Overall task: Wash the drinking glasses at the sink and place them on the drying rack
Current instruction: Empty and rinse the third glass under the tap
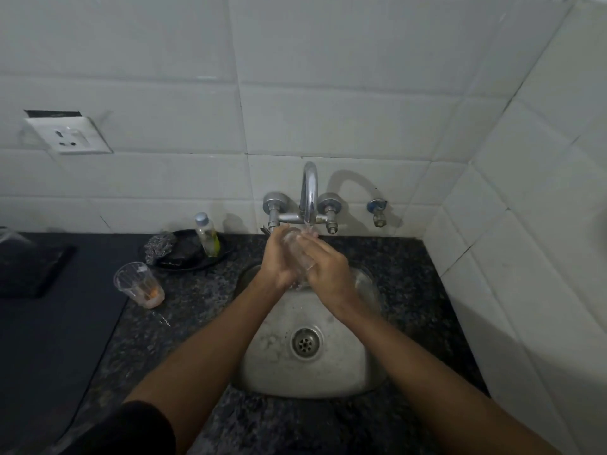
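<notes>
Under the chrome faucet (309, 192), above the steel sink (272, 366), I hold a clear drinking glass (297, 249) between both hands. My left hand (279, 257) wraps its left side and my right hand (326, 266) covers its right side, so most of the glass is hidden. Water runs from the spout onto my fingers. A second clear glass (139, 285) with orange residue at its bottom stands upright on the granite counter (197, 300), left of the sink. Another clear glass (366, 285) seems to lie at the sink's back right.
A black plate (184, 264) behind the dirty glass carries a steel scrubber (160, 247), a dark sponge and a small bottle (207, 234). A black mat (49, 323) covers the counter's left part. Tiled walls close in behind and at right; a socket (67, 134) sits on the back wall.
</notes>
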Demonstrator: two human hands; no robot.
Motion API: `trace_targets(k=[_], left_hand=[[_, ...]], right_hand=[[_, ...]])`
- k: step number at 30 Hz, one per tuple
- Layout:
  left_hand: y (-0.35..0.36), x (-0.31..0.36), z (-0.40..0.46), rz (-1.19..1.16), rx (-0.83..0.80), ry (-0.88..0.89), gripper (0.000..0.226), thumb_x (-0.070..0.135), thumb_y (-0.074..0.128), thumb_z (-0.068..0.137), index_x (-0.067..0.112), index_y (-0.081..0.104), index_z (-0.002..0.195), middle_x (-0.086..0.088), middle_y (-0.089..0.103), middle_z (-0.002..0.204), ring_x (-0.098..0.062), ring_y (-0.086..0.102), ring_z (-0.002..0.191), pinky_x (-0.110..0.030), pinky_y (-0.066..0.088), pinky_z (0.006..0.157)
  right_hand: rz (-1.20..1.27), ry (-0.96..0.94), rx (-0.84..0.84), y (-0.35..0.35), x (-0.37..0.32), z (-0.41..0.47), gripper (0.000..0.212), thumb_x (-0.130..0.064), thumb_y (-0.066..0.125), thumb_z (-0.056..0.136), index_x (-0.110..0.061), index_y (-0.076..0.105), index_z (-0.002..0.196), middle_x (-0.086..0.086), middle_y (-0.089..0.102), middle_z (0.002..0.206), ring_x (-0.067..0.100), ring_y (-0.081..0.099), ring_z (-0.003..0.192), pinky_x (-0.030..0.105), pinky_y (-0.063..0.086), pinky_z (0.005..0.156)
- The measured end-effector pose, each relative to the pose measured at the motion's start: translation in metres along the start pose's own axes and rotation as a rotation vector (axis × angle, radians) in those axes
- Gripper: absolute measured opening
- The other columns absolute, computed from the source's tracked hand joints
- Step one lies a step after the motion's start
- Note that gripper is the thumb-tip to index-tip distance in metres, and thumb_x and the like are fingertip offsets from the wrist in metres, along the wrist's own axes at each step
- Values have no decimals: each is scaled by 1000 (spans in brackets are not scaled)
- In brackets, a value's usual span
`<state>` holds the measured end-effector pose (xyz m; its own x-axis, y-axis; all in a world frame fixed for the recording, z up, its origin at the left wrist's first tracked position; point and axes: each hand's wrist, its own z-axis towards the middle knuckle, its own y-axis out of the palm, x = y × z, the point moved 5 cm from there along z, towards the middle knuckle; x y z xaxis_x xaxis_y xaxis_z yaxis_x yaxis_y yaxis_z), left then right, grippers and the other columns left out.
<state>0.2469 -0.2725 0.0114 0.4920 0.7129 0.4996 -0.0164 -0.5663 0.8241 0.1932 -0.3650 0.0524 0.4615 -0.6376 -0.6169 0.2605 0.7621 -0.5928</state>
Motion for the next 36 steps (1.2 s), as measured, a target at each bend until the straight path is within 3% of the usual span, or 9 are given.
trace_targets(k=[3, 7, 12, 15, 21, 26, 29, 32, 36], left_hand=[[6, 4, -4, -8, -57, 3, 33, 35, 50, 97, 5, 63, 102, -10, 57, 102, -22, 57, 92, -37, 46, 89], [-1, 2, -1, -5, 9, -4, 41, 39, 51, 98, 6, 73, 88, -11, 63, 102, -23, 61, 95, -39, 46, 94], [-16, 5, 6, 413, 157, 21, 42, 48, 64, 97, 7, 71, 104, -16, 71, 102, -27, 72, 92, -44, 56, 86], [-24, 14, 8, 520, 208, 78, 31, 23, 73, 91, 2, 66, 112, -18, 67, 102, -25, 71, 83, -37, 58, 70], [-21, 20, 0, 317, 30, 126, 36, 16, 68, 94, 5, 61, 128, -8, 67, 102, -22, 65, 97, -45, 49, 97], [-15, 22, -11, 397, 13, 168, 43, 17, 72, 91, 7, 64, 132, -17, 65, 118, -32, 61, 112, -53, 44, 110], [-6, 28, -19, 710, 19, 248, 36, 28, 73, 93, 18, 70, 127, -9, 69, 126, -30, 65, 118, -54, 49, 109], [3, 31, -31, 1184, -23, 373, 37, 38, 60, 103, 31, 58, 138, 1, 63, 138, -13, 63, 124, -43, 52, 107], [3, 38, -43, 1885, -311, 705, 64, 40, 50, 107, 11, 29, 160, -9, 28, 167, -15, 24, 155, -35, 22, 127]], right_hand=[[12, 199, 39, -3, 2, -7, 39, -20, 57, 108, -19, 58, 147, 1, 76, 117, 9, 72, 99, 16, 57, 85], [145, 407, 115, -4, 13, -6, 30, -10, 62, 101, -16, 75, 127, -10, 76, 99, -7, 65, 75, 17, 52, 71], [79, 443, 108, -10, 29, -4, 15, -20, 66, 94, -21, 81, 97, -6, 75, 76, 3, 64, 65, 33, 55, 61], [181, 541, 14, -11, 35, -3, 20, -31, 71, 96, -20, 79, 111, -4, 78, 88, 10, 72, 77, 34, 60, 71], [883, 847, -570, 10, 30, -23, 60, -6, 68, 99, -25, 44, 150, 13, 67, 133, 31, 71, 116, 45, 58, 100], [1266, 956, -541, 5, 33, -35, 63, -2, 69, 93, 3, 43, 150, 36, 54, 136, 43, 54, 126, 52, 48, 112], [1399, 972, -492, 4, 28, -36, 48, -15, 68, 94, 4, 58, 137, 29, 61, 122, 43, 58, 119, 52, 51, 108], [1103, 957, -378, 1, 31, -32, 46, -33, 72, 96, -5, 65, 132, 21, 69, 116, 28, 68, 93, 41, 59, 85], [936, 945, -323, -11, 37, -26, 44, -35, 76, 93, -9, 69, 128, 18, 75, 111, 24, 69, 82, 33, 59, 72]])
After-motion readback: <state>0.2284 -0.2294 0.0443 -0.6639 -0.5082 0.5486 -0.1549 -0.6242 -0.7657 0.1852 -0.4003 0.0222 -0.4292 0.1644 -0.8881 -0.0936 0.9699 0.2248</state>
